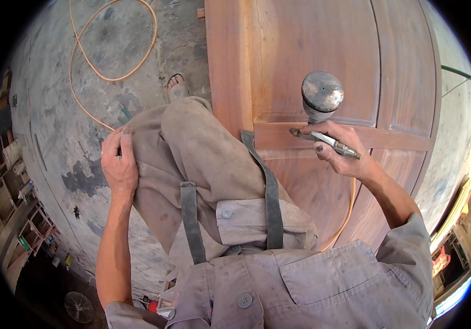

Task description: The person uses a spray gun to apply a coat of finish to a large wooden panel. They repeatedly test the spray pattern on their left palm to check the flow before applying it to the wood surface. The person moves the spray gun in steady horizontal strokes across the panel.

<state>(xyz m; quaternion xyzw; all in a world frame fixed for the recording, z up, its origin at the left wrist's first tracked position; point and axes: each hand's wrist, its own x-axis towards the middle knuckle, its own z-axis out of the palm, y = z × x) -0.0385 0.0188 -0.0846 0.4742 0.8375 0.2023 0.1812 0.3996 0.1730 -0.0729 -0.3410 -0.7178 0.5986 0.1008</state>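
Note:
My right hand (340, 148) is closed round a metal spray gun (334, 143) above a reddish-brown panelled wooden door (312, 44). A round, stained metal cup (322, 92) sits on top of the gun, whose front end points left. My left hand (119, 160) rests on my bent knee in greyish-brown trousers (191, 142), fingers bent over the cloth and nothing visible in them. An orange air hose (155, 33) loops over the floor and disappears beside that knee. Another orange stretch shows below my right wrist, passing over the door.
Stained concrete floor (54, 109) lies to the left and at the far right. A sandalled foot (176, 85) stands beside the door's left edge. Wooden pieces and clutter (19, 219) line the left rim, with a round fan-like grille (78, 307) at lower left.

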